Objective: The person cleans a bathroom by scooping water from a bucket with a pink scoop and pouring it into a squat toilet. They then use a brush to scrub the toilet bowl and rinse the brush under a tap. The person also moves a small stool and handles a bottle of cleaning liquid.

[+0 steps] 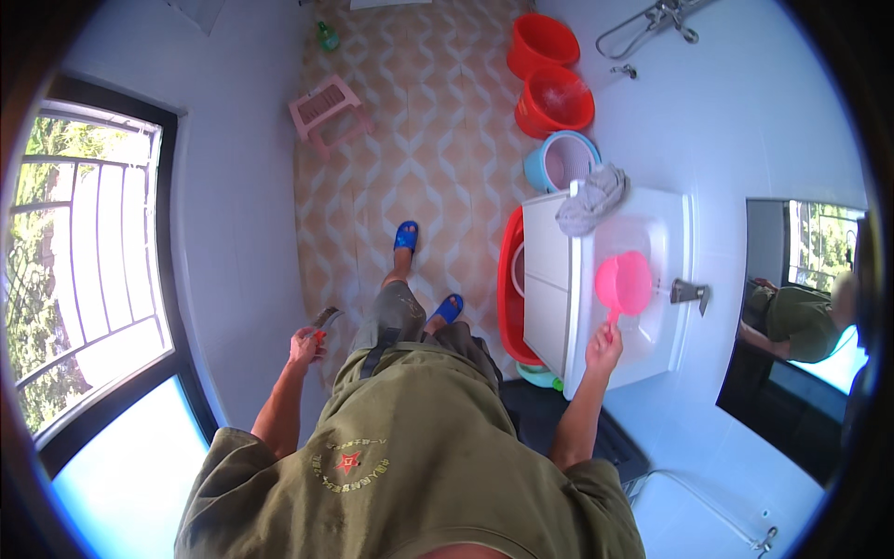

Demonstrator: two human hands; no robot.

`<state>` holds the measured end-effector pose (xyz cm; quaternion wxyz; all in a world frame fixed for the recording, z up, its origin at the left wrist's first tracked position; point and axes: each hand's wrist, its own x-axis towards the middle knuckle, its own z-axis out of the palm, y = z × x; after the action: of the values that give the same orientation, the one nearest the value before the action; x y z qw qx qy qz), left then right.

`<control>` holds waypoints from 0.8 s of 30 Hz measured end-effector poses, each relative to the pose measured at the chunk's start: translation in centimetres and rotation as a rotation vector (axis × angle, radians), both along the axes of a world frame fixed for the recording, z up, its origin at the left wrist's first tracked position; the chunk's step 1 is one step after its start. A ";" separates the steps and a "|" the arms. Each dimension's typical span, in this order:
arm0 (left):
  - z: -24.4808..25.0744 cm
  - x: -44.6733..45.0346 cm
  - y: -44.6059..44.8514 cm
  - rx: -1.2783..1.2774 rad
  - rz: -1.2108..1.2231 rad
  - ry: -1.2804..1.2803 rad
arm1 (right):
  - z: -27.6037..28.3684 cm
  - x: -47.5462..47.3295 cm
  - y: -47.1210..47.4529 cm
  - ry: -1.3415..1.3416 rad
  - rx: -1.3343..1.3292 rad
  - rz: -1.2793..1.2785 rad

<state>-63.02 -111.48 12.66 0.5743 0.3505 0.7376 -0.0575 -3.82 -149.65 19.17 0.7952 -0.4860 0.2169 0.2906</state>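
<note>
My right hand grips the handle of a pink plastic water dipper. The dipper's bowl is over the basin of a white sink, beside the metal faucet. A thin stream of water seems to run from the spout to the bowl. Down at my left side, my left hand is closed around a small brush with some red on its handle; the fingers hide part of it. A grey cloth lies bunched on the sink's far corner.
Past the sink stand a blue bucket and two red buckets. A red basin is tucked beside the white cabinet. A pink plastic stool and a green bottle are near the left wall. A mirror hangs at right.
</note>
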 end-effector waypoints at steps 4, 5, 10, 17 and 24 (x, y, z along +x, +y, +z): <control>-1.3 2.7 6.2 0.000 0.019 -0.072 | 5.5 -4.7 2.3 -0.061 -0.104 0.025; -1.3 3.8 8.5 0.015 0.007 -0.093 | 6.8 -5.3 3.1 -0.036 -0.166 -0.012; -2.3 7.3 16.2 0.009 0.008 -0.144 | 13.6 -8.2 9.3 -0.091 -0.416 0.363; -1.6 8.8 19.5 0.093 0.212 -0.241 | 5.6 -3.1 34.9 0.041 -0.366 0.878; -0.8 5.3 16.6 0.087 0.300 -0.173 | -3.0 1.4 56.0 0.007 -0.537 0.596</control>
<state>-57.70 -94.89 11.89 0.6221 0.2646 0.7312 0.0909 -2.46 -93.63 16.15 0.5199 -0.7172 0.1375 0.4433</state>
